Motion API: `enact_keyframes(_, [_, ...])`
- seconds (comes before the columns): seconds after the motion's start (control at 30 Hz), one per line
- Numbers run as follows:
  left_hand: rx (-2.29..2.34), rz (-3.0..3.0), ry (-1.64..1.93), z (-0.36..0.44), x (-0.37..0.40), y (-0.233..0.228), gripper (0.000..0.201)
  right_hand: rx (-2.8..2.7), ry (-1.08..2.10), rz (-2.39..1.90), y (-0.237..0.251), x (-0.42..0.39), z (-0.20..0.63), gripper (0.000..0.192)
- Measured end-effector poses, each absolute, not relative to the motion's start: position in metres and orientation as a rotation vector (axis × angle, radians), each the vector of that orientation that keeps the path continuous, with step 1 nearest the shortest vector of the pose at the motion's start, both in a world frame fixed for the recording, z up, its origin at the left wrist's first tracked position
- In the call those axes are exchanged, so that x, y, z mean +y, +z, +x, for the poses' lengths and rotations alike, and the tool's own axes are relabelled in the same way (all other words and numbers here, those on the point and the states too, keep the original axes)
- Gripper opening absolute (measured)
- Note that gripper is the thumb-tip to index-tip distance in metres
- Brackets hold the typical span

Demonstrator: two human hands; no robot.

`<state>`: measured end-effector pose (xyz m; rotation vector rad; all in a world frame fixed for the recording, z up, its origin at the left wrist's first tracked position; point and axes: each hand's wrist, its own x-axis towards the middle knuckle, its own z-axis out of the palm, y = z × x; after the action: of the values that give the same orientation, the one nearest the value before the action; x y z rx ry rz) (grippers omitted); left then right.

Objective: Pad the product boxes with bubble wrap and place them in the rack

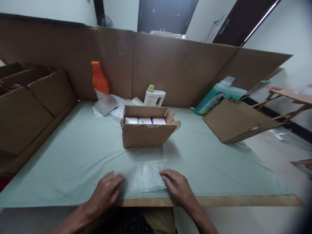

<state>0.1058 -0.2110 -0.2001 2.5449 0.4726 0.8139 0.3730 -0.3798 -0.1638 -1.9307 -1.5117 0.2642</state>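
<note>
A sheet of bubble wrap [146, 177] is stretched between my two hands, low over the front of the cloth-covered table. My left hand [107, 188] pinches its left edge between thumb and fingers, slightly blurred. At the opposite edge, my right hand [176, 185] grips the wrap the same way. Just beyond the sheet stands an open cardboard box [143, 136], its flaps up. Inside it sit several white packages [145, 121] with purple edges, side by side. More bubble wrap [118, 109] lies in a loose pile behind the box, to its left.
An orange bottle [99, 79], a white jug with a green cap [154, 97] and a teal jug [216, 96] stand along the cardboard wall [170, 65]. Large cardboard boxes [26, 113] fill the left side. A cardboard piece [234, 120] leans at the right edge of the table [207, 162].
</note>
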Motion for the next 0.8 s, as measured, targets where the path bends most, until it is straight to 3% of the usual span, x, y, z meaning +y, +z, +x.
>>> enact_keyframes(0.07, [0.269, 2.674, 1.169, 0.112, -0.201, -0.165, 0.037, -1.595, -0.086, -1.792, -0.134, -0.38, 0.37, 0.026])
enact_keyframes(0.2, [0.152, 2.734, 1.666, 0.135, -0.166, -0.083, 0.056, -1.456, -0.764, -1.606, -0.066, -0.364, 0.379, 0.057])
enact_keyframes(0.27, [0.22, 2.679, 1.71, 0.157, -0.141, -0.056, 0.047, -1.357, -0.857, -1.578, -0.042, -0.339, 0.396, 0.048])
enact_keyframes(0.37, [0.473, 2.58, 1.116, 0.194, -0.099, -0.038, 0.028, -1.368, -0.479, -1.781, -0.023, -0.29, 0.431, 0.025])
enact_keyframes(0.47, [0.589, 2.534, 0.352, 0.222, -0.063, -0.03, 0.033, -1.541, 0.16, -2.118, -0.011, -0.251, 0.462, 0.03])
enact_keyframes(0.53, [0.582, 2.578, 0.053, 0.234, -0.05, -0.025, 0.029, -1.675, 0.452, -2.276, -0.004, -0.233, 0.474, 0.027])
enact_keyframes(0.7, [0.564, 2.798, -0.291, 0.26, -0.047, -0.021, 0.027, -1.921, 0.836, -2.41, 0.004, -0.205, 0.483, 0.016])
enact_keyframes(0.8, [0.565, 2.825, -0.31, 0.273, -0.046, -0.028, 0.024, -1.972, 0.87, -2.457, -0.004, -0.195, 0.484, 0.016])
